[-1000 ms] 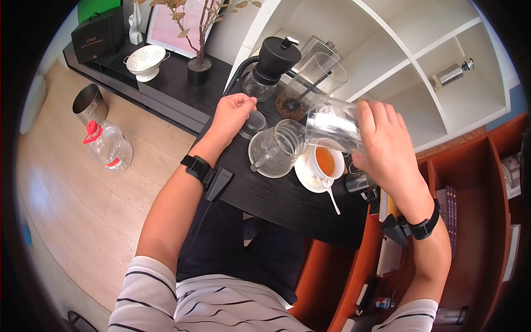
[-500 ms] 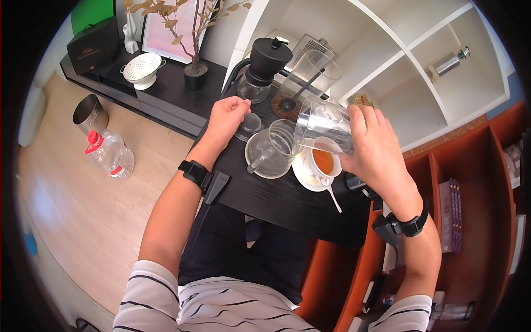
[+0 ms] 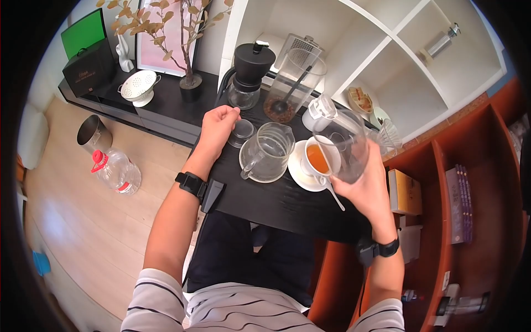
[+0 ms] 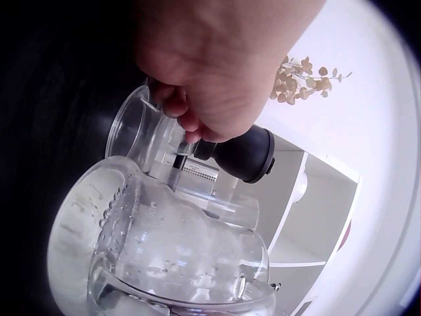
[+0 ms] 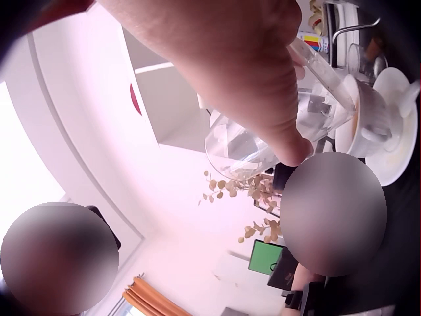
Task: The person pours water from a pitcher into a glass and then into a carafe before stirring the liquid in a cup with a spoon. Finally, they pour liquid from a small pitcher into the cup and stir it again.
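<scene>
Clear glass (image 3: 352, 145) is gripped by the R hand (image 3: 365, 189), held tilted nr the cup (image 5: 367, 113), overlapping it in head view (amber liq. (image 3: 317, 159) inside, saucer (image 3: 296, 170) under, spoon (image 3: 336, 198) w/ handle past the saucer's edge). L hand (image 3: 217, 127) is clenched, fingers curled in, nr the lid (image 3: 241, 131); the jug (image 3: 271, 149) stands upright on blk table (image 3: 260, 205), btw. lid & saucer.

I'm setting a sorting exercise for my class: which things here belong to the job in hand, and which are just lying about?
Likely in the job:
clear glass vessel, held in the right hand
white teacup of amber liquid
saucer
spoon
glass jug

Apparently just lying about:
plastic bottle
metal container
white colander
potted plant
shelved books
</scene>
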The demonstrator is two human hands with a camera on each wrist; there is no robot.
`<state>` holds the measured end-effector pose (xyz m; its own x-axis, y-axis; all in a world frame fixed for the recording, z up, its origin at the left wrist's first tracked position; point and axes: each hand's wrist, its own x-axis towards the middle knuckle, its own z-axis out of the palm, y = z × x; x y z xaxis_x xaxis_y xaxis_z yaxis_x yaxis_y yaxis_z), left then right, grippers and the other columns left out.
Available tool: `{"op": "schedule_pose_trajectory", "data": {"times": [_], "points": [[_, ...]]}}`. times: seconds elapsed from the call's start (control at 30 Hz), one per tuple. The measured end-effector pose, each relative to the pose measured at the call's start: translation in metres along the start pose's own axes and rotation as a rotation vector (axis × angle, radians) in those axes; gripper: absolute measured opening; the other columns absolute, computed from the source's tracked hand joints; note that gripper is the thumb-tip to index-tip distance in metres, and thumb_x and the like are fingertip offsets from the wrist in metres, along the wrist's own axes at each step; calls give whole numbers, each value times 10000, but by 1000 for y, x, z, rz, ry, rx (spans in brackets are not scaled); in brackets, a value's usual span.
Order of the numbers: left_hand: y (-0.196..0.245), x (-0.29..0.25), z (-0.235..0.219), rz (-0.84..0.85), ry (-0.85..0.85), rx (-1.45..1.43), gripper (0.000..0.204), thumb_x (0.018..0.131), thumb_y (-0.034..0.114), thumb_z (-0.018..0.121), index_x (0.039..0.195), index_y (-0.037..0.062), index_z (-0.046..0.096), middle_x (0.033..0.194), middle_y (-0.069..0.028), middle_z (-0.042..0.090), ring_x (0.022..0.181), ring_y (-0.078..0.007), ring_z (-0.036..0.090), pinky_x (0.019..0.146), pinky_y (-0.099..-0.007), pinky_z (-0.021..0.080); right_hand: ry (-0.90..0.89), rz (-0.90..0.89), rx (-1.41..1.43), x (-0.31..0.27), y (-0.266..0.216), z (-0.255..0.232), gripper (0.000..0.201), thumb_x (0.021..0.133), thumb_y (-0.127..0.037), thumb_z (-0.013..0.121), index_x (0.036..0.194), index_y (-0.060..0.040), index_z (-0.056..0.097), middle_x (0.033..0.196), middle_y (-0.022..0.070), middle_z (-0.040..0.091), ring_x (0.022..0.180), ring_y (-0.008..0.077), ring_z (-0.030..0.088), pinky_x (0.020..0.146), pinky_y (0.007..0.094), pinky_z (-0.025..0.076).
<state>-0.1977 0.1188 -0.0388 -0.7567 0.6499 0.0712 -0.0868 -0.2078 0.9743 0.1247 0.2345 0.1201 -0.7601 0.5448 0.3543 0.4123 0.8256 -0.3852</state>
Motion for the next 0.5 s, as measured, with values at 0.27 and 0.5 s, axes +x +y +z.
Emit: {"op": "schedule_pose_trajectory", "data": {"times": [0.27,0.5], "points": [[-5,1,-3,1,-29,18,273,1070,245,680,847,87,690,685,90,544,593,-4,431,534,-202,295,270,300,380,-103,57,22,914,681,-92,936,1439,0,434,1345,165,556,1262,291,598,1079,420,498],[-8,3,-3,1,-11,26,257,1060,227,693,852,77,702,683,83,549,585,-4,425,530,-210,287,470,470,403,-166,96,37,952,727,-78,937,1498,0,384,1430,180,513,1330,309,556,1132,446,466]]}}
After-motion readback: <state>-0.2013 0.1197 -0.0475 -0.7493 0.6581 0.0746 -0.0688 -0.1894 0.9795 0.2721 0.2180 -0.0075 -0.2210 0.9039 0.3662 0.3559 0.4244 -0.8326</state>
